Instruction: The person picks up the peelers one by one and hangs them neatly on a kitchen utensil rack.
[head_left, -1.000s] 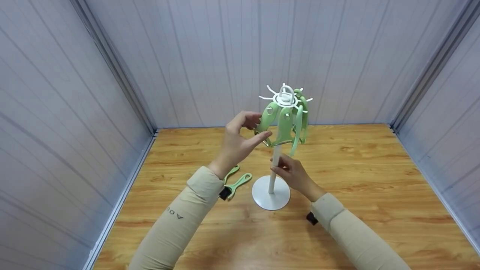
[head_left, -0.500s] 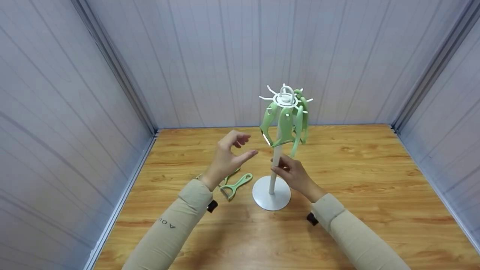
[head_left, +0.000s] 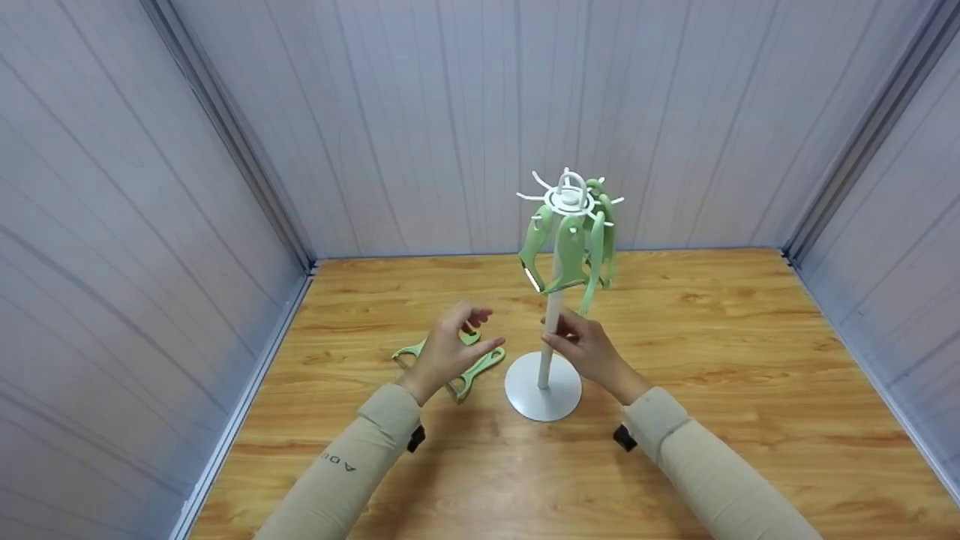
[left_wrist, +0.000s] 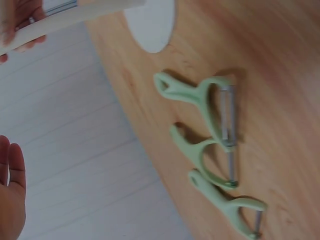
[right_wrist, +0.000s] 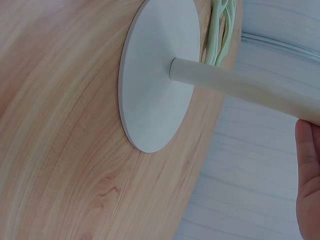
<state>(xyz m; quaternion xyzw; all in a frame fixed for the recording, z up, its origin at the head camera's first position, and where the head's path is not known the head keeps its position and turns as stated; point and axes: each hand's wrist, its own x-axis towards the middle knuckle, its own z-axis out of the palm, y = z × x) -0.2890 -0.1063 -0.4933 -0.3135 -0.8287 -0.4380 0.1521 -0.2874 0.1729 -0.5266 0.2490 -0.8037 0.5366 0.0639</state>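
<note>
My right hand (head_left: 592,346) grips the white pole (head_left: 554,304) of an upright hanging stand, above its round base (head_left: 544,406). Green peelers (head_left: 571,251) hang from several of the hooks at its top, mostly on the front and right. Left of the stand, my left hand (head_left: 447,350) holds nothing, thumb and fingers apart, over the peelers on the table. In the left wrist view three of these lie side by side: one peeler (left_wrist: 187,93) nearest the base, a middle peeler (left_wrist: 192,150) and a far peeler (left_wrist: 225,204). My left hand partly covers them in the head view.
Bare white hooks (head_left: 531,197) stick out at the stand's upper left. The wooden table (head_left: 720,337) meets pale panel walls (head_left: 420,135) at the back and on both sides.
My left hand has let go of a peeler that now hangs at the stand's front left, and has come down and left over the table peelers. The right hand stays on the pole.
</note>
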